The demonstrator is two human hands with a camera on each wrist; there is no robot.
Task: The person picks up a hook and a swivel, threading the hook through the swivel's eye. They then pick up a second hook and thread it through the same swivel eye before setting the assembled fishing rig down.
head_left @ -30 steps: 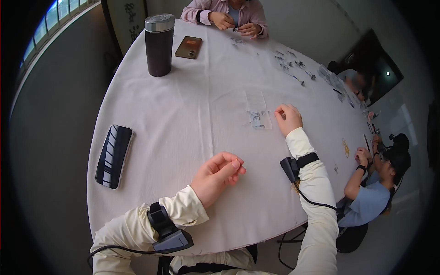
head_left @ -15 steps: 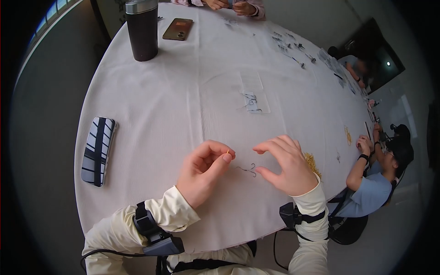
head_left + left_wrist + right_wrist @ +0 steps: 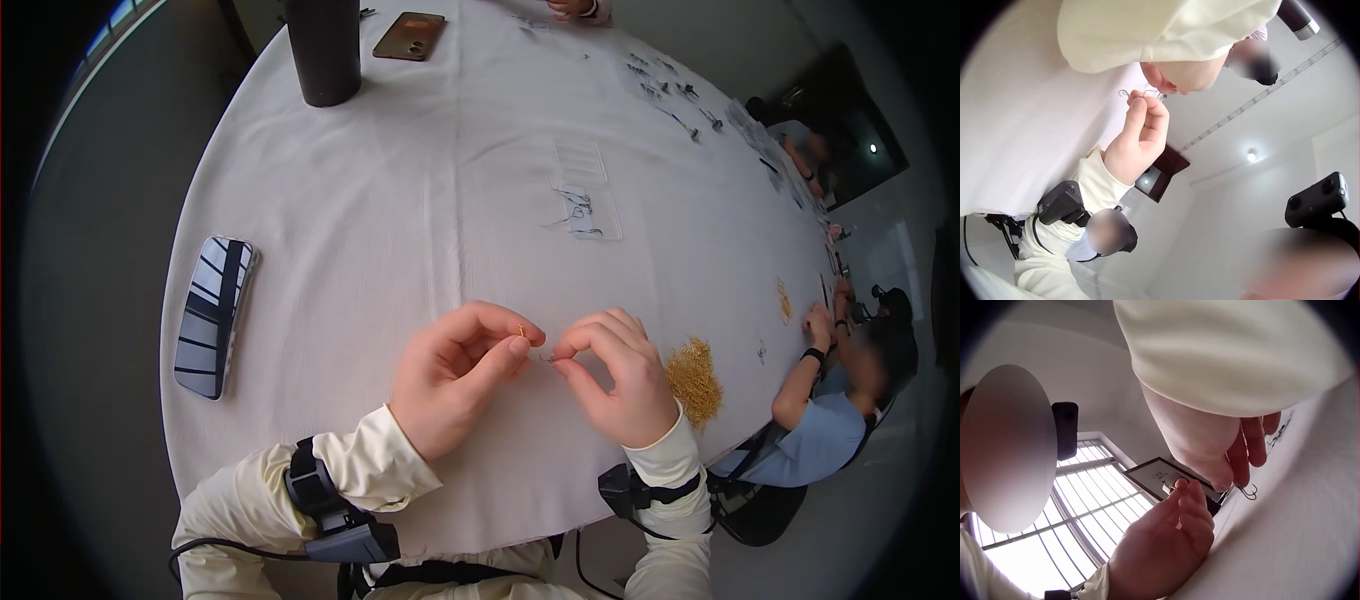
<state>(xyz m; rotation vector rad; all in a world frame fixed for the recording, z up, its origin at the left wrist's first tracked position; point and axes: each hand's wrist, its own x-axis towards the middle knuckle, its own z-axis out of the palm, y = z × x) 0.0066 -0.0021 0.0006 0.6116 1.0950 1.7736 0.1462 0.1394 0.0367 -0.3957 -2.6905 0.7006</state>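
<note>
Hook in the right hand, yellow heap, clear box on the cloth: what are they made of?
Hook: probably metal, likely steel; thin gray wire bent to a curve, looks smooth.
Yellow heap: maybe brass or gold-toned plating; yellow with small glints, coated plastic possible.
Clear box: likely hard plastic; cloth shows through, straight edges.

Tumbler [image 3: 324,55]: top cut off by head view's edge. Metal hook [image 3: 1250,493]: partly hidden in right wrist view.
</note>
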